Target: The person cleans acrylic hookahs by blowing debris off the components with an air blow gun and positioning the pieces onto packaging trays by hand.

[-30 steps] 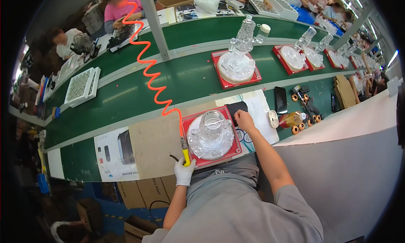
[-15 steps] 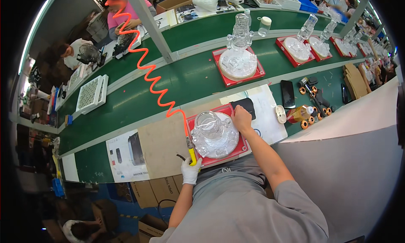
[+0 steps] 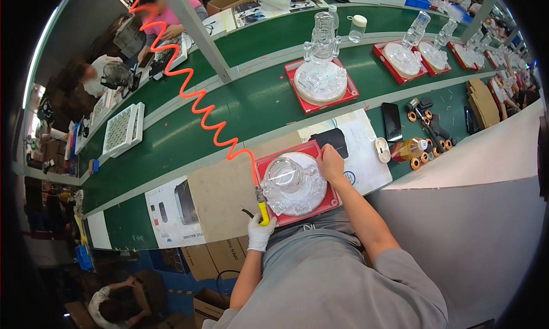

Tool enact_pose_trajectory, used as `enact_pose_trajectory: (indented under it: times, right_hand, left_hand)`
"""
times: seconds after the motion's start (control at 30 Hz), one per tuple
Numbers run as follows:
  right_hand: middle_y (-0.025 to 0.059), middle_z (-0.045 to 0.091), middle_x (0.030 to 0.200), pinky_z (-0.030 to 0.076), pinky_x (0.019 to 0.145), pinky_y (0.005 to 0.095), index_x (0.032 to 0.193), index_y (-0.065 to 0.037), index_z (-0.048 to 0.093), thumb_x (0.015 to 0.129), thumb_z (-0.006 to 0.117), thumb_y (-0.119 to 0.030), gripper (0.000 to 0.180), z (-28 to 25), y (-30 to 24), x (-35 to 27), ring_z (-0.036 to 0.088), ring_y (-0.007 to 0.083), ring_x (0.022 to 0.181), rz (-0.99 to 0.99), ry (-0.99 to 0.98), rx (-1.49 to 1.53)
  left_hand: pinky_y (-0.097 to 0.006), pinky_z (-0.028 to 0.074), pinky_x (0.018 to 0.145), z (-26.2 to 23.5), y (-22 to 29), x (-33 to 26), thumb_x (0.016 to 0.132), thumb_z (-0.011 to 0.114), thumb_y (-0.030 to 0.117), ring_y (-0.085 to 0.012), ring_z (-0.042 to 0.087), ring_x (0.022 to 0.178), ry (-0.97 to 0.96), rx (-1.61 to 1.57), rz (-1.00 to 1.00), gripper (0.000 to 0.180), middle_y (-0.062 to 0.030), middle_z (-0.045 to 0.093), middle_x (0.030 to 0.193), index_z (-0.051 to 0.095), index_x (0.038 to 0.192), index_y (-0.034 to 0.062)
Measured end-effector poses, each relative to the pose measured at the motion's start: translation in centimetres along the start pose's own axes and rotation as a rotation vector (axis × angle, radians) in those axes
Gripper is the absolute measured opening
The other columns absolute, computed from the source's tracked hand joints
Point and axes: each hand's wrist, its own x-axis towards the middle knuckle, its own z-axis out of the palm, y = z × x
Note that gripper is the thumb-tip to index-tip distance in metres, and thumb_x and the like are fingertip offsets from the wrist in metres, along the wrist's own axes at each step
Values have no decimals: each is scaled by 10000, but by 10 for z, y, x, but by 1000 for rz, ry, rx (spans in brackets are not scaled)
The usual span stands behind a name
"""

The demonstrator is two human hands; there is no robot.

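Note:
In my gloved left hand (image 3: 261, 232) is a yellow air blow gun (image 3: 263, 211), its fingers closed round the lower part. A coiled orange hose (image 3: 213, 122) runs up from it to the upper left. My bare right hand (image 3: 330, 164) grips the right side of a red tray (image 3: 330, 202) at the table's near edge. On that tray sits a white round base with a clear plastic assembly (image 3: 293, 183) of cylinders and small parts. The gun's head is beside the tray's left edge; its nozzle is hard to make out.
Beyond lies a green conveyor (image 3: 251, 120) with another red tray (image 3: 309, 105) bearing a taller clear assembly; several more stand farther right. Printed cardboard sheets (image 3: 220, 194) cover the bench. To the right are a phone (image 3: 392, 122), a bottle (image 3: 407, 150) and several copper-coloured rings. Co-workers sit across the line.
The view has shifted slightly, and both hands keep their holds on the gun and tray. The upper hose hangs farther left. At lower left, a person's arms now reach round a box.

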Motion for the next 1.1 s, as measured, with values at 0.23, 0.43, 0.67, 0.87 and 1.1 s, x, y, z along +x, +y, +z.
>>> enact_pose_trajectory:
  times: [0.23, 0.43, 0.67, 0.87, 1.1]
  right_hand:
    - [129, 622, 856, 481, 690, 432, 898, -46, 533, 773, 649, -144, 197, -11, -4, -3, 618, 344, 810, 215, -142, 103]
    - [128, 637, 818, 480, 681, 428, 882, -53, 545, 750, 660, -140, 195, -9, -2, -6, 627, 338, 778, 304, -148, 216]
    - [124, 644, 785, 494, 633, 443, 802, -52, 555, 776, 656, -180, 165, -19, -7, 1, 641, 332, 716, 62, -105, -67]
    - [139, 641, 750, 514, 592, 434, 772, -45, 567, 810, 648, -222, 198, -18, -4, 10, 655, 332, 681, -81, -114, -217]
    - [143, 655, 808, 523, 588, 427, 815, -34, 574, 842, 598, -186, 156, -19, -8, 0, 667, 321, 684, -121, -67, -237]
  left_hand:
    - [-330, 496, 698, -7, -46, 9, 693, 814, 252, -199, 591, 744, -13, 81, 49, 392, -135, 601, 829, 640, 905, -29]
    - [-327, 493, 696, -4, -54, 8, 692, 814, 253, -199, 584, 741, 28, 79, 66, 388, -123, 602, 831, 638, 897, -26]
    - [-334, 492, 694, -7, -37, 6, 685, 817, 257, -200, 578, 729, 9, 152, 62, 388, -120, 604, 827, 635, 887, -21]
    - [-329, 492, 688, -7, -38, 6, 684, 818, 252, -196, 582, 729, 20, 160, 81, 391, -112, 607, 816, 640, 899, -22]
    - [-314, 492, 685, -6, -33, 4, 692, 818, 245, -173, 580, 707, 40, 188, 128, 384, -92, 611, 784, 643, 903, -24]
